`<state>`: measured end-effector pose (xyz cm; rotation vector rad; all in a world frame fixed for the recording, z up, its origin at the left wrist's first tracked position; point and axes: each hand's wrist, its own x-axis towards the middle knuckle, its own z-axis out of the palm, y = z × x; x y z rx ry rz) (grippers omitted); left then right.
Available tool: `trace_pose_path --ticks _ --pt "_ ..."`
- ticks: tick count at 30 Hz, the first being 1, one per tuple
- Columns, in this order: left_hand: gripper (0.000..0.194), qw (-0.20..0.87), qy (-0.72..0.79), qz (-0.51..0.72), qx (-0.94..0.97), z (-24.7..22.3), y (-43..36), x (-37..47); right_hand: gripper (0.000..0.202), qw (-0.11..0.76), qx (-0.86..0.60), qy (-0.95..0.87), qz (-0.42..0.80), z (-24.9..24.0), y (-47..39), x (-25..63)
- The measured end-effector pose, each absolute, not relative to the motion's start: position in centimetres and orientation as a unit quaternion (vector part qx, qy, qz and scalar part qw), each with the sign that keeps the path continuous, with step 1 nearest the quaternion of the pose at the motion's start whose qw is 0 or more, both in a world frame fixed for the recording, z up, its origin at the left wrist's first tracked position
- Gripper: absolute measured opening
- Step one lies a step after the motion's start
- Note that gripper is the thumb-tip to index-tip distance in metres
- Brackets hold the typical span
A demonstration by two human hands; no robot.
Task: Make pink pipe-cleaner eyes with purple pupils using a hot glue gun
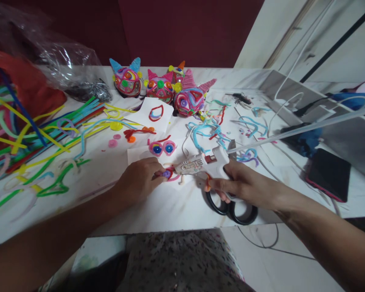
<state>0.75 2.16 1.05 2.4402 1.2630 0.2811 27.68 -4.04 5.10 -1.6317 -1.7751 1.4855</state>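
Note:
My right hand [235, 182] is wrapped round the grip of a white glue gun [197, 163], a long glue stick [292, 129] running out of its back. The nozzle points left at a small purple button [166, 173] set in a red and pink pipe-cleaner piece. My left hand [142, 178] pinches that piece at its left side, over white paper. Just above lies a pink pipe-cleaner pair of eyes [162, 148] with blue centres. Black-handled scissors [243, 213] rest partly beneath my right hand.
Several colourful pipe-cleaner animal heads [161, 87] stand at the back. Pipe cleaners [48, 129] are heaped on the left, beside a red bag [21, 77]. Blue scraps [203, 134] lie centre right. A dark phone [328, 174] and cables [280, 170] are at right.

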Motion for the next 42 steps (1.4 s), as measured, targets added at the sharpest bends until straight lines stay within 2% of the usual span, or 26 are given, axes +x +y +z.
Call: trace_pose_path --ticks 19,42 --pt "0.015 0.189 0.437 0.123 0.871 0.6 2.2 0.5 0.043 0.136 -0.606 -0.606 0.498 5.2 -5.0 28.0" --pt "0.012 0.195 0.438 0.107 0.871 1.1 2.1 0.6 0.045 0.153 -0.606 -0.602 0.497 5.2 -4.6 27.5"
